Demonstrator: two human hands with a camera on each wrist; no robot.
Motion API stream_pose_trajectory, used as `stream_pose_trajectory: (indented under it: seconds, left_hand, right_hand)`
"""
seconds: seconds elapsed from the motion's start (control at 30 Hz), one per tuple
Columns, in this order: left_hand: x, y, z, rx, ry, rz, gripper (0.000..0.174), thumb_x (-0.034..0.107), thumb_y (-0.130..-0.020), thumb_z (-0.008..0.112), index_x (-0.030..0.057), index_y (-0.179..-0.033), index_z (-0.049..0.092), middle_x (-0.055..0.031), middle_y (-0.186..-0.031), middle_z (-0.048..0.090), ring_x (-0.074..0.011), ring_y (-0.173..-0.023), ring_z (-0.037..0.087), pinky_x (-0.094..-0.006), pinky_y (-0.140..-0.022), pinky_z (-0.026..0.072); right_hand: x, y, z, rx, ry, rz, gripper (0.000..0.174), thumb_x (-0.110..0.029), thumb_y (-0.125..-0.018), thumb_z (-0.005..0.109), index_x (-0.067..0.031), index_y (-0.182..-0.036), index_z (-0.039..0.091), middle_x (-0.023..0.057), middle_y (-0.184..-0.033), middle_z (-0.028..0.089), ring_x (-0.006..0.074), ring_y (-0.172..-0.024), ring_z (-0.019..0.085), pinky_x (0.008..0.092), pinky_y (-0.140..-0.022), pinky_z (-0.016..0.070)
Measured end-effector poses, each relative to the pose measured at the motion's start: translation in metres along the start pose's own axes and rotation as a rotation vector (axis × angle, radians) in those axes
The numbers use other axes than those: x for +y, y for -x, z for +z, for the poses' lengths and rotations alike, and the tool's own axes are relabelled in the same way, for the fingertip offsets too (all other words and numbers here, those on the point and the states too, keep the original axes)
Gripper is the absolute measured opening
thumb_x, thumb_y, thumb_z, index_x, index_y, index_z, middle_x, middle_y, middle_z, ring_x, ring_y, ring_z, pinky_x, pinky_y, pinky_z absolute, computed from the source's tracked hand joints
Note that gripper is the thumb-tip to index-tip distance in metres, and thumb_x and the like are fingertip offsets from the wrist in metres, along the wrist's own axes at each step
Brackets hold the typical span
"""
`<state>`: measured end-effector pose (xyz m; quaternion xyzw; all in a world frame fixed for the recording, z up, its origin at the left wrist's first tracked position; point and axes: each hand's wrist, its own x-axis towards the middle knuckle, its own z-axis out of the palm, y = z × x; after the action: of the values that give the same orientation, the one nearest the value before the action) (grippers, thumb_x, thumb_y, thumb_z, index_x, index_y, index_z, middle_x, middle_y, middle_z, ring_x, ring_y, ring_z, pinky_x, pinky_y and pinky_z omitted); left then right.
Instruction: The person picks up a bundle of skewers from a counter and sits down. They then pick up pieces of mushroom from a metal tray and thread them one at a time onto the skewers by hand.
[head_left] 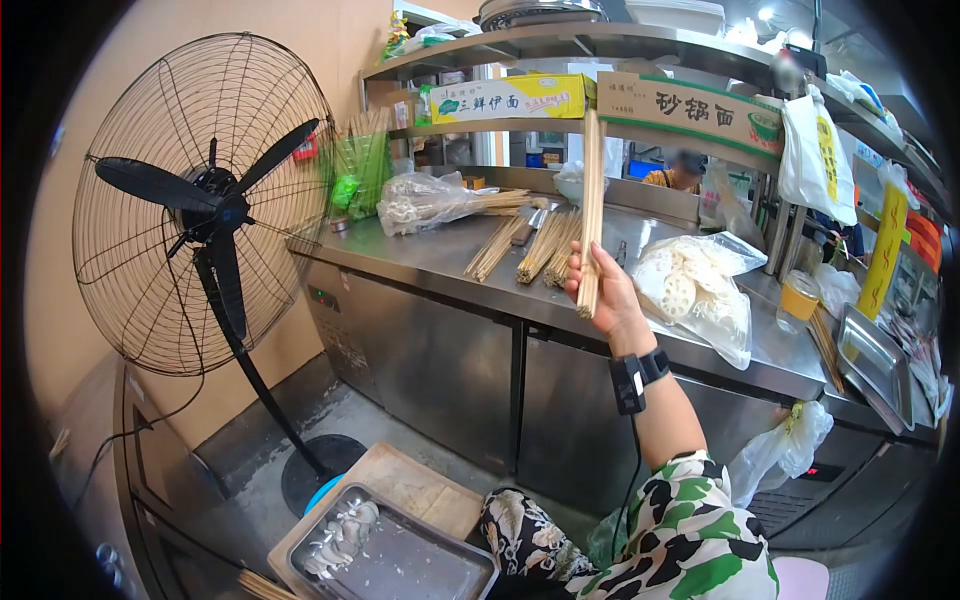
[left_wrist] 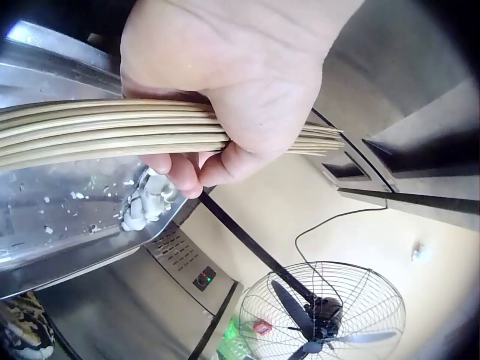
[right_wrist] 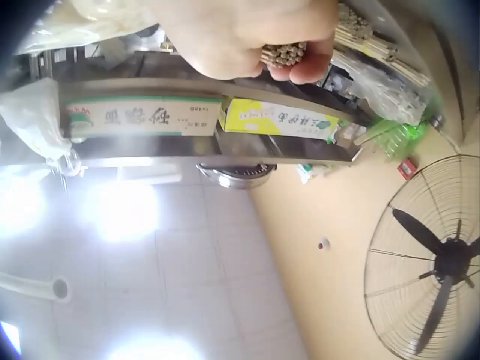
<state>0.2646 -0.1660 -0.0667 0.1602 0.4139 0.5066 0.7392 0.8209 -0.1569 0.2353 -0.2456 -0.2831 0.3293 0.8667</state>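
Note:
In the head view my right hand (head_left: 613, 296) grips an upright bundle of thin wooden sticks (head_left: 592, 190) near its lower end, above the steel counter's front edge. The right wrist view shows that hand (right_wrist: 240, 34) curled round the bundle, its stick ends (right_wrist: 283, 54) facing the camera. My left hand (left_wrist: 232, 67) holds another stick bundle (left_wrist: 112, 133) in the left wrist view, fingers curled under it, beside a metal tray (left_wrist: 60, 199) with white pieces (left_wrist: 148, 201). Stick ends (head_left: 265, 584) show at the head view's bottom edge; the left hand is outside that view.
More stick bundles (head_left: 548, 240) and a bag of white slices (head_left: 695, 290) lie on the counter (head_left: 420, 255). A standing fan (head_left: 215, 205) is at the left. Below, a tray (head_left: 420, 550) rests on a board (head_left: 395, 468). Boxes (head_left: 690, 112) sit on the shelf above.

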Motion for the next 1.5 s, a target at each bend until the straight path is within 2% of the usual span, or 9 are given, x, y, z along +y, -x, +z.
stream_pose_trajectory:
  seconds: [0.13, 0.43, 0.47, 0.6, 0.7, 0.87, 1.03, 1.2, 1.5]
  left_hand:
    - [0.001, 0.006, 0.009, 0.004, -0.049, 0.014, 0.037, 0.002, -0.079, 0.051, 0.0074, -0.115, 0.048, 0.0013, -0.073, 0.046, -0.0096, -0.063, 0.046, -0.0212, -0.057, 0.0391]
    - [-0.002, 0.0, 0.004, -0.009, -0.017, 0.023, 0.037, 0.002, -0.08, 0.049, 0.0071, -0.117, 0.047, 0.0008, -0.076, 0.047, -0.0103, -0.065, 0.047, -0.0229, -0.058, 0.0399]
    - [-0.003, -0.001, 0.003, -0.021, -0.038, 0.043, 0.031, 0.011, -0.085, 0.052, 0.0074, -0.116, 0.048, 0.0006, -0.075, 0.046, -0.0108, -0.063, 0.045, -0.0218, -0.057, 0.0385]
    - [-0.019, -0.04, -0.056, -0.058, 0.002, 0.03, 0.034, 0.012, -0.08, 0.052, 0.0165, -0.114, 0.051, 0.0036, -0.079, 0.055, -0.0064, -0.063, 0.051, -0.023, -0.058, 0.0438]
    - [-0.014, -0.022, -0.022, 0.058, 0.087, 0.067, 0.032, 0.012, -0.08, 0.054, 0.0136, -0.112, 0.054, 0.0005, -0.084, 0.058, -0.0073, -0.067, 0.049, -0.022, -0.067, 0.0429]
    - [-0.011, -0.019, -0.035, -0.293, -0.01, 0.009, 0.037, 0.016, -0.086, 0.051, 0.0052, -0.121, 0.047, -0.0064, -0.103, 0.057, -0.0157, -0.083, 0.057, -0.0283, -0.073, 0.0462]
    - [-0.001, -0.007, -0.028, -0.529, -0.019, -0.092, 0.05, 0.028, -0.089, 0.05, 0.0074, -0.132, 0.035, -0.0127, -0.12, 0.051, -0.0216, -0.099, 0.057, -0.0314, -0.083, 0.0467]
    - [0.0, -0.003, -0.027, -0.508, -0.052, -0.111, 0.05, 0.028, -0.086, 0.058, 0.0029, -0.125, 0.042, -0.0133, -0.111, 0.056, -0.0226, -0.095, 0.059, -0.0323, -0.081, 0.0489]
    - [0.001, -0.003, -0.028, -0.518, -0.082, -0.046, 0.04, 0.015, -0.078, 0.068, -0.0015, -0.11, 0.051, -0.0102, -0.097, 0.061, -0.0185, -0.089, 0.059, -0.0279, -0.077, 0.0484]
  right_hand:
    - [0.003, -0.028, -0.023, -0.187, -0.162, 0.2, 0.03, -0.032, -0.093, 0.045, -0.0029, -0.1, 0.048, 0.0033, -0.07, 0.047, 0.0072, -0.05, 0.039, 0.0211, -0.042, 0.0341]
    - [0.032, 0.009, 0.025, -0.173, 0.073, 0.039, 0.029, -0.026, -0.091, 0.05, -0.0041, -0.11, 0.049, 0.0064, -0.077, 0.055, 0.0143, -0.065, 0.053, 0.0259, -0.059, 0.0467]
    - [0.033, 0.014, 0.036, -0.101, 0.088, 0.032, 0.024, -0.025, -0.09, 0.052, -0.0051, -0.103, 0.05, 0.0038, -0.07, 0.052, 0.0122, -0.06, 0.049, 0.0242, -0.052, 0.0432]
    - [0.064, 0.015, 0.021, -0.212, -0.18, 0.216, 0.019, -0.024, -0.09, 0.051, -0.0091, -0.08, 0.046, -0.0018, -0.057, 0.036, 0.0086, -0.05, 0.035, 0.0219, -0.041, 0.0305]
    - [0.108, 0.043, 0.027, -0.377, -0.299, 0.342, 0.022, -0.026, -0.09, 0.051, -0.0098, -0.076, 0.045, -0.002, -0.057, 0.035, 0.0093, -0.049, 0.035, 0.0216, -0.042, 0.0306]
    - [0.21, 0.12, 0.046, -0.428, -0.464, 0.61, 0.005, -0.005, -0.078, 0.052, -0.0064, -0.083, 0.05, 0.0059, -0.079, 0.047, 0.0163, -0.071, 0.044, 0.0271, -0.066, 0.0408]
    - [0.299, 0.215, 0.068, -0.408, -0.361, 0.849, 0.016, -0.001, -0.075, 0.057, -0.0093, -0.089, 0.052, 0.0055, -0.087, 0.051, 0.0185, -0.085, 0.05, 0.0318, -0.08, 0.0426]
    - [0.346, 0.277, 0.078, -0.409, -0.312, 0.988, 0.017, 0.001, -0.079, 0.059, -0.0094, -0.092, 0.054, 0.0055, -0.092, 0.054, 0.0189, -0.09, 0.051, 0.0321, -0.083, 0.0433]
    - [0.353, 0.284, 0.084, -0.474, -0.131, 0.968, 0.017, -0.001, -0.081, 0.059, -0.0088, -0.095, 0.053, 0.0047, -0.088, 0.054, 0.0177, -0.084, 0.054, 0.0321, -0.076, 0.0461]
